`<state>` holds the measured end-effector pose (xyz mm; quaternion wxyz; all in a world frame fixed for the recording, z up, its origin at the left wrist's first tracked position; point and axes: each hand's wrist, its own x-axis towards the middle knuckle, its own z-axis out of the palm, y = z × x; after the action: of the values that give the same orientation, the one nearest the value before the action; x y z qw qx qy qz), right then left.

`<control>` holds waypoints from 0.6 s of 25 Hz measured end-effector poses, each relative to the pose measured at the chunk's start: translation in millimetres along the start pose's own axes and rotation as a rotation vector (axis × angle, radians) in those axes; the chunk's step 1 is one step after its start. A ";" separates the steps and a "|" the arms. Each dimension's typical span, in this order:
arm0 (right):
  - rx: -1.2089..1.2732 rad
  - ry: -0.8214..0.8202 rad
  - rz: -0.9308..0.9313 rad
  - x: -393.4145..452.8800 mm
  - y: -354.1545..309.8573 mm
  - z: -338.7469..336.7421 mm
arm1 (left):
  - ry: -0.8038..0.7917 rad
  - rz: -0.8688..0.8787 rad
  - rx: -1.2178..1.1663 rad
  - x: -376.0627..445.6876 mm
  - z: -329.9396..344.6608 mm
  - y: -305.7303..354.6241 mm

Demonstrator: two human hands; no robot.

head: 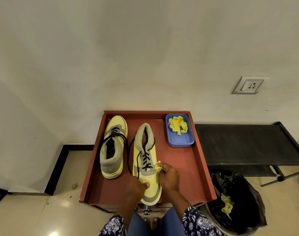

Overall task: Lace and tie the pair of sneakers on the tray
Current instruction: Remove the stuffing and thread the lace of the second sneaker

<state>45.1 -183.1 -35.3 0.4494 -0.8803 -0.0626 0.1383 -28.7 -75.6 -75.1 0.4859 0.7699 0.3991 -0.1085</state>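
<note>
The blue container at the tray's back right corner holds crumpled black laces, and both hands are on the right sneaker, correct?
Not quite: the head view shows the blue container holding crumpled yellow material, not black laces. It does sit at the tray's back right corner, and the hands are on the right sneaker.

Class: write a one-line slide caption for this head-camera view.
Left hand steadies a sneaker on the tray; right hand pinches yellow paper.
</note>
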 end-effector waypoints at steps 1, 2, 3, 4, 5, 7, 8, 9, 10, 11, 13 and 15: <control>-0.019 -0.021 -0.038 3.8 -1.5 0.8 | 0.000 0.002 -0.006 0.5 0.8 -0.2; -0.045 -0.047 -0.069 5.0 -2.0 0.4 | 0.017 0.011 -0.004 1.3 1.9 -0.4; -0.082 -0.067 -0.093 4.1 -0.6 0.6 | 0.027 0.019 -0.004 1.9 3.1 -0.8; -0.106 -0.070 -0.119 0.8 1.7 1.1 | 0.032 0.026 0.003 3.0 4.0 -1.6; -0.132 -0.076 -0.133 -3.2 4.3 1.2 | 0.025 0.030 0.006 4.3 5.3 -2.8; -0.148 -0.077 -0.124 -13.4 11.5 1.9 | 0.012 0.032 -0.006 8.6 8.5 -5.7; -0.161 -0.071 -0.114 -19.8 16.1 3.3 | 0.007 0.028 -0.003 15.8 12.4 -12.0; -0.189 -0.074 -0.109 -26.0 20.1 4.8 | 0.004 0.025 0.000 18.2 14.5 -13.6; -0.214 -0.083 -0.098 -32.8 24.7 5.2 | 0.000 0.012 -0.002 23.7 17.1 -18.9; -0.235 -0.086 -0.124 -40.5 28.2 5.9 | 0.006 0.001 0.004 20.0 14.6 -14.6; -0.235 -0.109 -0.125 -53.4 32.9 10.2 | 0.017 -0.011 0.021 5.4 5.5 0.6; -0.085 -0.104 -0.030 -68.3 20.1 5.6 | 0.013 -0.028 0.050 -0.1 1.4 10.1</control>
<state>-22.0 -206.6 -42.0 0.4098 -0.8892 -0.1048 0.1743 -21.2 -78.9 -69.1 0.4624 0.7769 0.4101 -0.1202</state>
